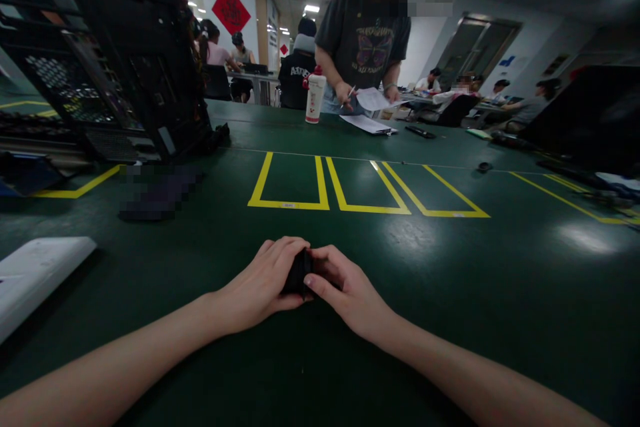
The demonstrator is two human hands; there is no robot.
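Observation:
Between my two hands, low over the green table, is a small black object; its kind does not show. My left hand is wrapped round it from the left, with the thumb along its lower edge. From the right, my right hand pinches its side, thumb in front and fingers behind. The fingers cover much of the object, and I cannot tell whether it touches the table.
Yellow tape outlines mark the table ahead. An open black computer case stands at the left, near a white box and a dark blurred phone-shaped thing. Across the table, a person holds papers beside a white bottle.

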